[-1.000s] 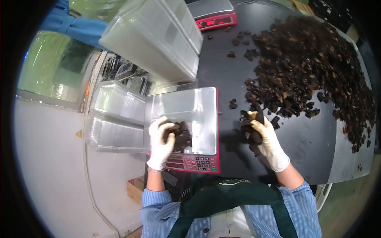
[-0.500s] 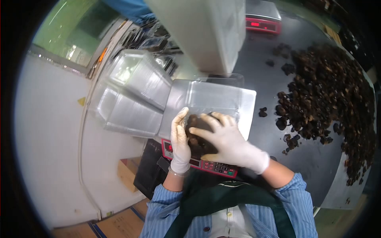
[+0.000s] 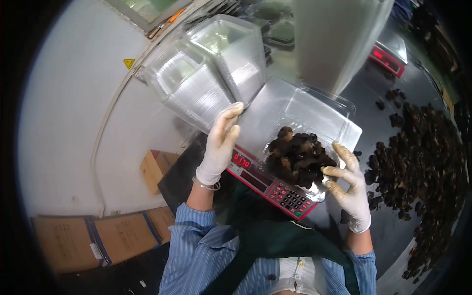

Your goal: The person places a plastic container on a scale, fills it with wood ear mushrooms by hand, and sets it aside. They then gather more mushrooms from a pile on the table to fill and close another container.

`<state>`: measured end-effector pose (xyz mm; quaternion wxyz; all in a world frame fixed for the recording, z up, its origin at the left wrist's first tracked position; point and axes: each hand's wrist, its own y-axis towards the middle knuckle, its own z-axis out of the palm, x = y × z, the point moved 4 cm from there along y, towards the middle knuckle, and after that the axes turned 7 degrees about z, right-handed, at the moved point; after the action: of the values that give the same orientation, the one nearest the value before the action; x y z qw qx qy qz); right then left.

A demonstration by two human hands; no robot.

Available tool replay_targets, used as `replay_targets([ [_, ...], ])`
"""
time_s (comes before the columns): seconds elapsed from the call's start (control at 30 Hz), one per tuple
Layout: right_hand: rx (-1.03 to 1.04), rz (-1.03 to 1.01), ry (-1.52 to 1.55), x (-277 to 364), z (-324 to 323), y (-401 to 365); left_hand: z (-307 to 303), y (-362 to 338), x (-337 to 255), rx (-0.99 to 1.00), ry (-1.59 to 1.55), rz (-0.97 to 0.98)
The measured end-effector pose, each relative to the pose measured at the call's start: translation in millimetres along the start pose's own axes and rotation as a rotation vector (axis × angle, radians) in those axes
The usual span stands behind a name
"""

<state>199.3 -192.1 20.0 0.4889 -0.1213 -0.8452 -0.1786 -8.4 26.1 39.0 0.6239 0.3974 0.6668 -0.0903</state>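
Note:
A clear plastic tray point(image 3: 272, 129) holds a heap of dark brown pieces point(image 3: 301, 160) that look like wood ear mushrooms. It rests on the metal plate point(image 3: 263, 105) of a red digital scale point(image 3: 256, 179) with a lit display. My left hand point(image 3: 219, 142), in a white glove, is held at the plate's left side, apart from the tray, fingers bent and thumb away from them, with nothing in it. At the tray's right edge is my right hand point(image 3: 349, 189), also gloved, fingers spread and fingertips right at the rim and the outermost pieces.
Stacks of clear trays point(image 3: 196, 91) stand beyond the scale on the left. A large pile of loose dark pieces point(image 3: 418, 167) covers the table's right side. Behind the scale rises a pale pillar-like block point(image 3: 339, 44). A second red scale point(image 3: 388, 59) stands farther back; cardboard boxes point(image 3: 98, 238) are at lower left.
My hands have moved apart from over the pieces, left hand off the tray, right hand to its right edge. The heap now shows uncovered. The view has turned.

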Motion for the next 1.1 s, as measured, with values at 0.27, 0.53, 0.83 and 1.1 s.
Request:
replay_targets([
  [0.27,-0.312,0.204,0.192,-27.7,-31.5,-16.1,17.8,9.6,-21.8,0.118,0.325,0.257],
  [0.53,-0.357,0.287,0.315,-57.4,-35.1,-37.7,7.5,4.9,-12.0,0.077,0.395,0.219],
  [0.83,-0.280,-0.005,-0.293,1.7,-12.5,-5.0,46.5,-2.0,-29.0,0.307,0.431,0.263],
  [1.1,-0.476,0.003,-0.201,-11.1,-23.1,-6.0,108.1,-1.9,-7.4,0.692,0.716,0.444],
])
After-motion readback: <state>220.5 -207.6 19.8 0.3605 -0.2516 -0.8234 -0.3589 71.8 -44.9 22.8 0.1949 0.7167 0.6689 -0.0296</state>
